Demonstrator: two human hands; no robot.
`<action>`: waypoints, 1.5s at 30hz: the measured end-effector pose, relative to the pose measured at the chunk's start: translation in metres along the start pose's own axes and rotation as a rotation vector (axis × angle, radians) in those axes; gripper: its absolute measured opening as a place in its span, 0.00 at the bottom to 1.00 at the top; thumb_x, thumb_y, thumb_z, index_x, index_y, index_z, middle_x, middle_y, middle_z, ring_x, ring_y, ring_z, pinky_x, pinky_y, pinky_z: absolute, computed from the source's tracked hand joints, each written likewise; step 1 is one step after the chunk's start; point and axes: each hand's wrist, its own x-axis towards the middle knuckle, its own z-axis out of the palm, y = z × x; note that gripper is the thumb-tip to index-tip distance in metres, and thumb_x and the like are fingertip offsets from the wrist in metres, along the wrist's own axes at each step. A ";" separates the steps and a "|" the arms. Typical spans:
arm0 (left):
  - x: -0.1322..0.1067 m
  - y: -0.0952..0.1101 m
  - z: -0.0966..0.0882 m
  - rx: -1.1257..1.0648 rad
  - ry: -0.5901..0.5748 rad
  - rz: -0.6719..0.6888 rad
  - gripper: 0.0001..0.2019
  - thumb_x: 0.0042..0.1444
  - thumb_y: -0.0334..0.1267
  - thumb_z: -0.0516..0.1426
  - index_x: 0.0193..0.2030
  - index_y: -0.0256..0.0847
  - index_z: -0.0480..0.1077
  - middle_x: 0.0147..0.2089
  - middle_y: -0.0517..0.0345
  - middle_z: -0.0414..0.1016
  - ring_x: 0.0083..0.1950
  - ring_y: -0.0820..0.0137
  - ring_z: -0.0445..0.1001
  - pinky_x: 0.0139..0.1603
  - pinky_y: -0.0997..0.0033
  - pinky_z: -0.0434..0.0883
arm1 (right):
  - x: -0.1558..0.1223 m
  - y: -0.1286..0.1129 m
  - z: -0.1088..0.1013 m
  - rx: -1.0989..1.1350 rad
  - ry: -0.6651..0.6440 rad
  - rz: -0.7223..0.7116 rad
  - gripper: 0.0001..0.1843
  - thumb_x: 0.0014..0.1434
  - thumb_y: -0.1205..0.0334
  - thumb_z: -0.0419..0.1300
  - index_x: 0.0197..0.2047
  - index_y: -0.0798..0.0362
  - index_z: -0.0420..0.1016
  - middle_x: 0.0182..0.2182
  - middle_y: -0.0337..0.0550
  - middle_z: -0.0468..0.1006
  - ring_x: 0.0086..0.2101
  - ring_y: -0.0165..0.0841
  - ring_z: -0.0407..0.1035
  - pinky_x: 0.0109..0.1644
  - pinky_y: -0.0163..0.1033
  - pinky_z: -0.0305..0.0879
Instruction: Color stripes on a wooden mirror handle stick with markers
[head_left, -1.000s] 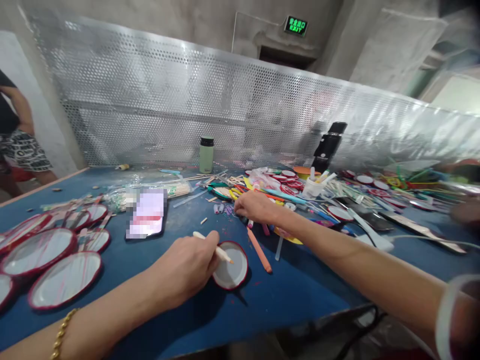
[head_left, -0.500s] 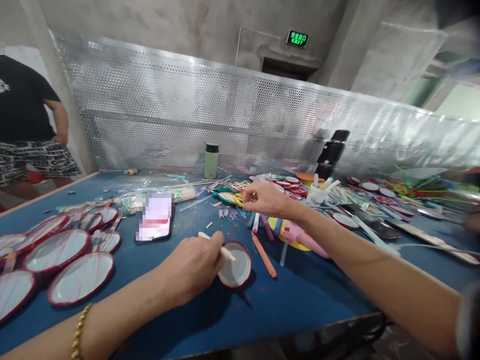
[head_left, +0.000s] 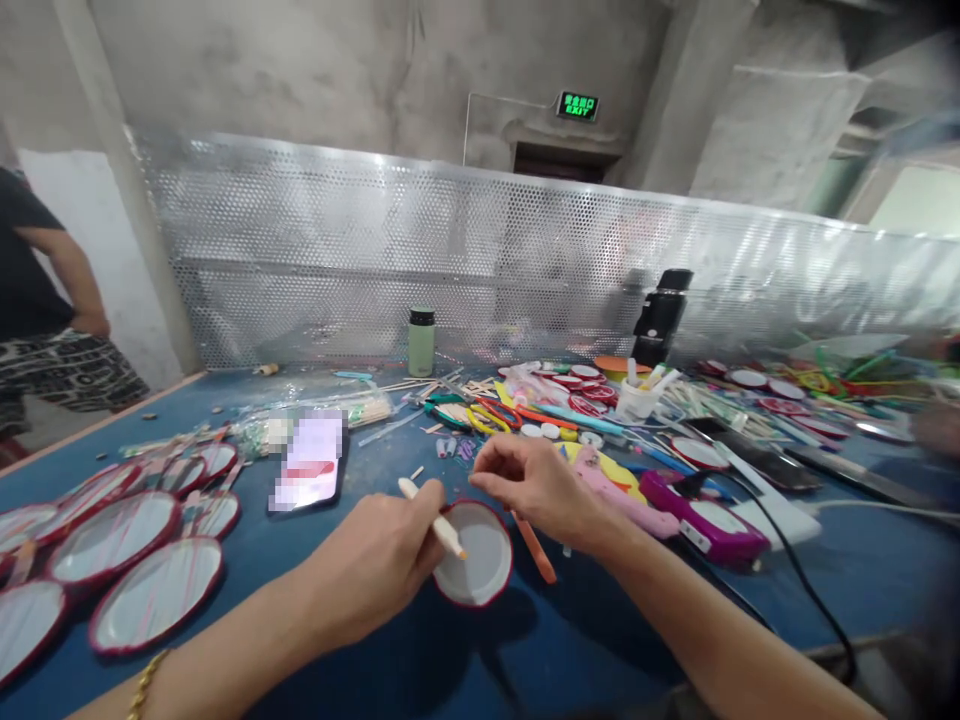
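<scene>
My left hand (head_left: 386, 560) is closed round a cream marker (head_left: 437, 522) with an orange tip. The tip points down over a round white disc (head_left: 480, 560) with a red rim, whose left edge lies by my left fingers. Whether those fingers also touch the disc, I cannot tell. Above the disc's upper right edge is my right hand (head_left: 532, 490), thumb and fingers curled together in a pinch; whatever may be between them is too small to see. Under that hand lies an orange stick (head_left: 538, 556) on the blue table.
More red-rimmed discs (head_left: 157, 590) lie at the left, next to a phone (head_left: 309, 465). A green bottle (head_left: 421, 345) and a black flask (head_left: 664, 320) stand at the back. At right are a purple device (head_left: 705, 520) with a cable, a pink glue gun (head_left: 619, 495) and a marker cup (head_left: 637, 400).
My right hand has come back from the cluttered middle of the table toward the disc. My left hand still holds the marker over the disc. The purple device now shows beside my right arm.
</scene>
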 end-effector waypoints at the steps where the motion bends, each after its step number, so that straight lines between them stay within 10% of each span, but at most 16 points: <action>1: -0.001 0.001 0.001 -0.012 -0.018 0.041 0.06 0.68 0.33 0.44 0.40 0.43 0.59 0.25 0.61 0.72 0.23 0.68 0.69 0.24 0.70 0.51 | -0.001 0.001 0.001 0.038 -0.045 0.006 0.09 0.57 0.58 0.64 0.33 0.55 0.74 0.24 0.35 0.73 0.21 0.22 0.65 0.22 0.26 0.60; 12: -0.002 0.003 0.004 0.094 -0.124 0.138 0.04 0.67 0.32 0.48 0.40 0.43 0.60 0.28 0.58 0.75 0.25 0.67 0.70 0.23 0.70 0.51 | -0.014 0.002 -0.002 0.501 -0.445 0.177 0.14 0.53 0.55 0.68 0.35 0.56 0.74 0.18 0.30 0.69 0.14 0.20 0.58 0.12 0.22 0.56; 22: -0.003 0.001 0.007 0.136 -0.075 0.231 0.00 0.67 0.33 0.49 0.43 0.42 0.60 0.29 0.59 0.77 0.26 0.66 0.74 0.24 0.67 0.51 | -0.007 0.009 0.010 0.093 -0.274 0.154 0.09 0.58 0.57 0.61 0.38 0.55 0.74 0.23 0.34 0.73 0.17 0.23 0.63 0.15 0.26 0.58; 26: -0.003 0.004 0.005 0.118 -0.101 0.234 0.01 0.66 0.32 0.50 0.44 0.40 0.61 0.29 0.59 0.77 0.27 0.67 0.74 0.24 0.68 0.52 | -0.006 0.008 0.016 0.164 -0.295 0.044 0.08 0.55 0.59 0.65 0.32 0.56 0.75 0.26 0.37 0.76 0.26 0.25 0.67 0.28 0.27 0.63; 40: -0.004 0.004 0.005 0.130 -0.061 0.272 0.03 0.66 0.31 0.49 0.44 0.40 0.61 0.27 0.59 0.77 0.25 0.67 0.74 0.23 0.67 0.49 | -0.012 -0.003 0.008 0.297 -0.380 0.216 0.08 0.52 0.62 0.65 0.35 0.57 0.76 0.23 0.34 0.75 0.17 0.19 0.59 0.15 0.24 0.52; 45: -0.004 0.004 0.007 0.146 -0.081 0.243 0.03 0.66 0.31 0.49 0.40 0.41 0.60 0.26 0.59 0.76 0.24 0.67 0.72 0.23 0.67 0.49 | -0.014 0.001 0.006 0.336 -0.198 0.307 0.17 0.49 0.56 0.66 0.40 0.56 0.74 0.24 0.37 0.76 0.20 0.27 0.70 0.11 0.24 0.57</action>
